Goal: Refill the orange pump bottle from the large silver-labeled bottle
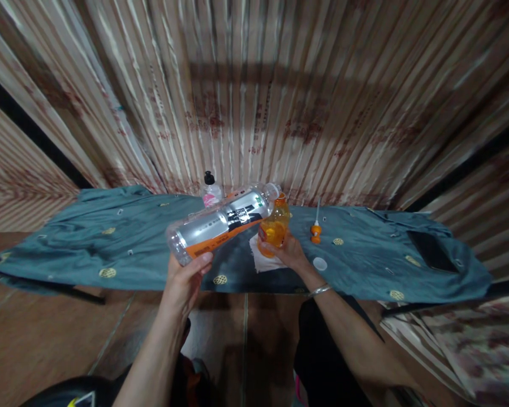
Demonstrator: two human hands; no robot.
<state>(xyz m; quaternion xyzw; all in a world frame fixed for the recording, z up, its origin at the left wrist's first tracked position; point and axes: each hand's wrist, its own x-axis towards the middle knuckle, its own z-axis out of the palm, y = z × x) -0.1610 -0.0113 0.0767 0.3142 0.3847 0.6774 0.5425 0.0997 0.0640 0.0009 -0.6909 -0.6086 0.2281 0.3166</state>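
Observation:
My left hand [192, 277] is wrapped around the base end of a large clear plastic bottle [220, 223] with a silver, black and orange label. The bottle lies nearly on its side, its neck tipped toward the right. In my right hand [286, 251] stands a smaller see-through orange bottle [275, 223]. The large bottle's mouth is at the orange bottle's top; whether they touch I cannot tell. Under the orange bottle lies a white cloth [265, 262]. An orange pump top [316, 232] with a pale tube and a round white cap [320, 264] lie to the right.
A clear bottle with a black cap [209, 180] stands behind the large bottle. A dark phone-like slab [432, 251] lies at the right. The green patterned cloth [148, 243] covers the narrow table. A striped curtain [237, 96] hangs close behind it.

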